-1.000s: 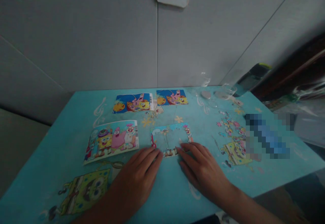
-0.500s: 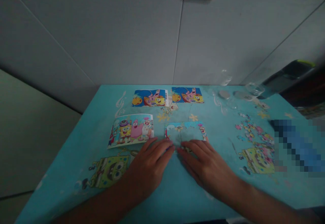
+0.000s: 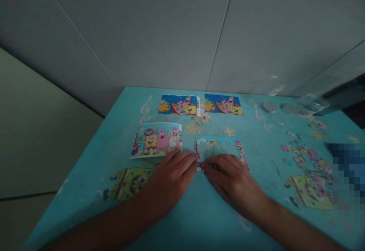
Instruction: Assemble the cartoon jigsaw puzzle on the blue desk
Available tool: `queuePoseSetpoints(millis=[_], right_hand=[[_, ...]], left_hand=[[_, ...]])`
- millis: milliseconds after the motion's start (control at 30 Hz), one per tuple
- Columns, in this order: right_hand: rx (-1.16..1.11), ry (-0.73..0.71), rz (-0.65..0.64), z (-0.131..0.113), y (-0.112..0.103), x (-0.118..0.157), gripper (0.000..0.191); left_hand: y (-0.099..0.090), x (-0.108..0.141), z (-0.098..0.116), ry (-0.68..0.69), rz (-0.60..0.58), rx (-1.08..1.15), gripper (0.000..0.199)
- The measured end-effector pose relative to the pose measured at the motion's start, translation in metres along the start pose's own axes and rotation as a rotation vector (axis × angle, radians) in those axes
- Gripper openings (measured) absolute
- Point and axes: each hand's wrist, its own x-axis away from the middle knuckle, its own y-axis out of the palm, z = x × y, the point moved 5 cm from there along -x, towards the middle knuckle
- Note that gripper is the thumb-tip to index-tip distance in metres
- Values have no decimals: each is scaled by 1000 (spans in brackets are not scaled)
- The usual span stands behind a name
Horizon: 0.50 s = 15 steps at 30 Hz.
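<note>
A partly assembled jigsaw puzzle (image 3: 219, 138) lies flat on the table, its border joined around an open middle. At its lower left corner my left hand (image 3: 175, 173) has its fingers closed together on the edge. My right hand (image 3: 232, 177) covers much of the bottom edge, its fingertips pinched at a small blue and red puzzle piece (image 3: 200, 164) beside the left fingertips. Up and left of the hands is a picture card (image 3: 156, 140) with the same cartoon figures. The undersides of both hands are hidden.
Loose puzzle pieces (image 3: 302, 154) are heaped on the right. Two blue picture cards, a left one (image 3: 179, 104) and a right one (image 3: 223, 104), lie at the back. Clear plastic jars (image 3: 312, 104) and a round lid (image 3: 269, 107) stand near the wall (image 3: 159, 34). The tablecloth (image 3: 182, 220) is turquoise and printed.
The camera has tilted downward and turned left, so the table sits farther right in view. Both hands stay at the puzzle's lower left, and a blue and red piece now shows between the fingertips.
</note>
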Motion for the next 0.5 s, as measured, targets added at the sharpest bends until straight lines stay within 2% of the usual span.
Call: queuePoseSetpoints(millis=[500], right_hand=[[-68, 49, -23, 2, 2, 0, 25]], left_hand=[[3, -2, 5, 28, -36, 15, 31]])
